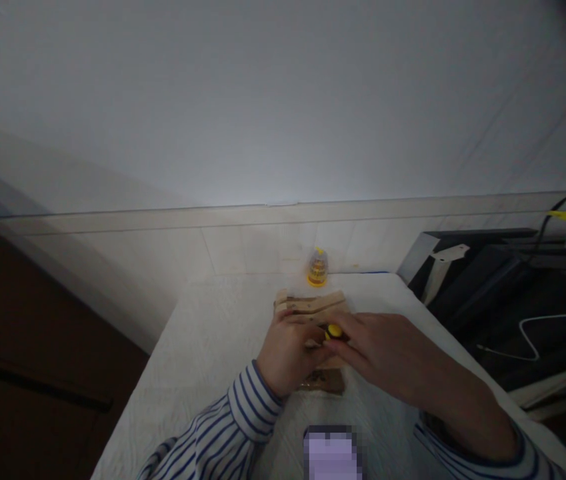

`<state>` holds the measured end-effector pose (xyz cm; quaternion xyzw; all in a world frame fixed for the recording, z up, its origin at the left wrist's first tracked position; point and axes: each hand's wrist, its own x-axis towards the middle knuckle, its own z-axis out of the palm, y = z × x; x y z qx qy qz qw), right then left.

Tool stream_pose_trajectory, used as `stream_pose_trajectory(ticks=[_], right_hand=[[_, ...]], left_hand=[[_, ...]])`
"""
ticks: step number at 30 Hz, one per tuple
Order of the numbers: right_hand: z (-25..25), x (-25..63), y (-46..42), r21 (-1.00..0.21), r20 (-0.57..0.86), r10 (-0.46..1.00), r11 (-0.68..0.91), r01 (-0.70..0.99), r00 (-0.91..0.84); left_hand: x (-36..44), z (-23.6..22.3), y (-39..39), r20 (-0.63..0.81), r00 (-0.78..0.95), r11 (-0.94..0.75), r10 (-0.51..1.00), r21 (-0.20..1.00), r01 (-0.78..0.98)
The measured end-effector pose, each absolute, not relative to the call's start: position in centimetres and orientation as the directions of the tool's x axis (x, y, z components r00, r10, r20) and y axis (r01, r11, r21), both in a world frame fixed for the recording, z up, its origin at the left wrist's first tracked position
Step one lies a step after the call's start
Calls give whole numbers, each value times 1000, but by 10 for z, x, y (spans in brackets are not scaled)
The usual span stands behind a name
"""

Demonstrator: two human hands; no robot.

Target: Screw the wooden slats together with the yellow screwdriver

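Note:
My right hand [367,340] pinches a small yellow-and-black object [333,331] between thumb and fingers; its exact kind is too small to tell. Facing it, my left hand [293,350] is curled, with its fingertips meeting the object's dark end. What else the left fingers may hold is hidden. Under both hands lies a folded tan-and-brown bag or wrapper [325,381], with dark print near its front edge. Just beyond the wrapper, a clear cone-shaped container [317,268] with a yellow tip and yellow base stands upright.
The white-covered table [203,353] runs up to a pale wall [243,243]. A phone-like device [333,453], its screen blurred out, lies at the near edge. To the right are dark flat panels [477,287] and a white cable [553,320]; a dark brown surface [37,320] is at left.

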<state>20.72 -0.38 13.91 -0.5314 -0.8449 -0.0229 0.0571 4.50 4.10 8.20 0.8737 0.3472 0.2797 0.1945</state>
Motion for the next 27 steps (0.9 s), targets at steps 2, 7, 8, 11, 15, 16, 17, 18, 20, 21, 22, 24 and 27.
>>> stream_pose_trajectory(ticks=[2, 7, 8, 11, 15, 16, 17, 18, 20, 21, 22, 24, 27], right_hand=[[140, 209, -4, -58, 134, 885, 456, 888, -446], [139, 210, -2, -54, 156, 861, 496, 867, -483], [138, 209, -2, -43, 157, 858, 500, 865, -488], [136, 206, -1, -11, 173, 854, 501, 866, -491], [135, 205, -1, 11, 167, 860, 487, 873, -482], [135, 205, -1, 14, 161, 863, 483, 876, -478], [135, 204, -1, 14, 155, 868, 476, 879, -473], [136, 204, -1, 13, 147, 872, 470, 882, -467], [136, 203, -2, 6, 130, 881, 457, 889, -454], [136, 203, -2, 4, 126, 883, 455, 891, -452], [137, 202, -3, 3, 127, 883, 456, 890, -452], [137, 202, -3, 5, 139, 881, 457, 890, -453], [137, 201, -4, 14, 155, 878, 457, 889, -454]], left_hand=[[45, 82, 41, 352, 604, -682, 715, 545, 488], [46, 83, 42, 327, 612, -668, 720, 567, 482], [46, 83, 42, 326, 614, -668, 719, 570, 479], [45, 82, 42, 322, 623, -671, 712, 571, 472], [43, 79, 44, 326, 643, -687, 693, 571, 450], [43, 79, 44, 331, 649, -692, 685, 574, 438], [43, 79, 45, 332, 656, -696, 678, 577, 428], [42, 78, 45, 324, 664, -696, 674, 580, 423], [42, 79, 45, 292, 681, -688, 672, 587, 427], [42, 79, 45, 279, 685, -683, 673, 591, 430], [41, 80, 45, 273, 688, -680, 673, 594, 429], [41, 81, 45, 291, 693, -691, 660, 598, 407], [40, 81, 46, 316, 707, -713, 633, 594, 373]])
